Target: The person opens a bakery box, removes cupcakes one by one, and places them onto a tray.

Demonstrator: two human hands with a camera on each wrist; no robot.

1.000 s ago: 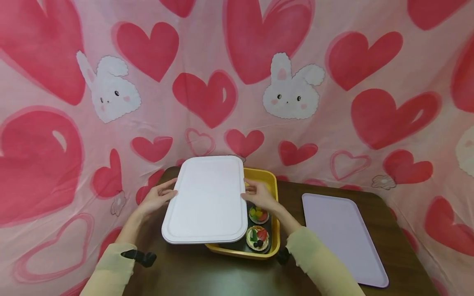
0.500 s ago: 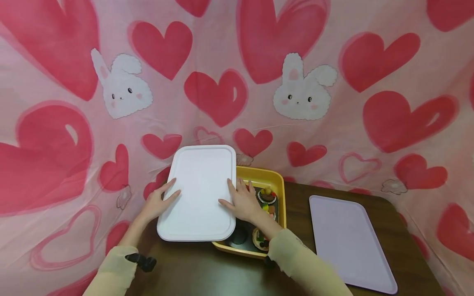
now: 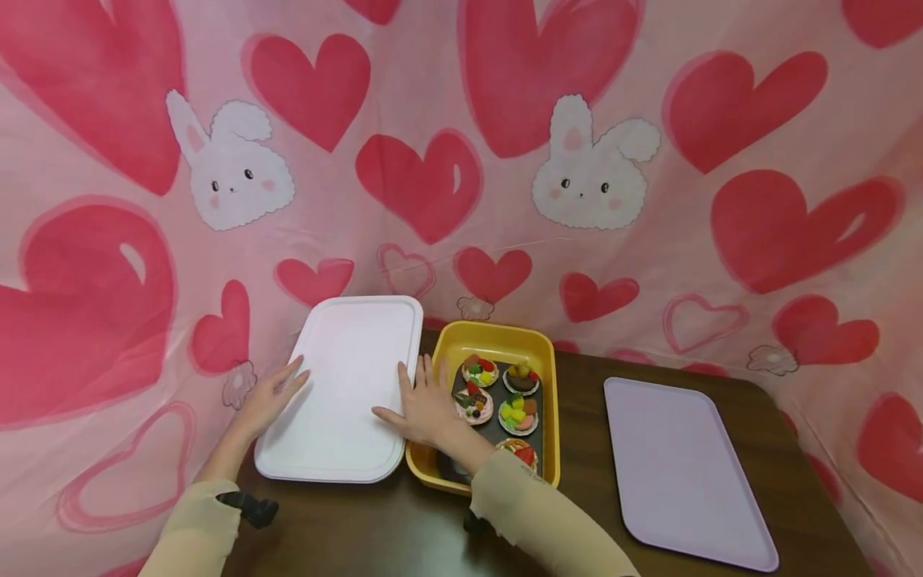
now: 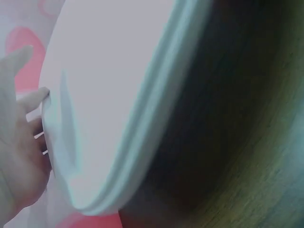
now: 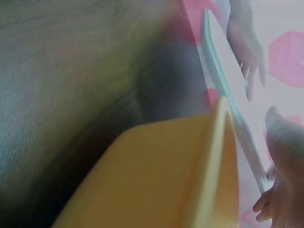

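A white rectangular lid (image 3: 346,385) with rounded corners is left of a yellow box (image 3: 554,401). My left hand (image 3: 265,405) touches the lid's left edge with fingers spread and fairly straight. At its right edge is my right hand (image 3: 429,413), with long fingers pointing forward and the thumb over the lid. In the right wrist view the lid (image 5: 228,80) slants above the box's rim. Several fruit-topped tarts, one of them pink-rimmed (image 3: 473,405), sit in a dark muffin pan (image 3: 496,437) inside the box. My right hand and forearm hide part of the pan.
To the right, a flat lilac tray (image 3: 685,473) lies on the dark wooden table (image 3: 360,529). A pink cloth (image 3: 505,312) printed with hearts and rabbits hangs directly behind the table. The box's raised rim stands beneath my right forearm.
The white lid has moved left off the yellow box, uncovering the tarts. Both hands travelled left with it. My right hand went from gripping the edge to lying with straighter fingers.
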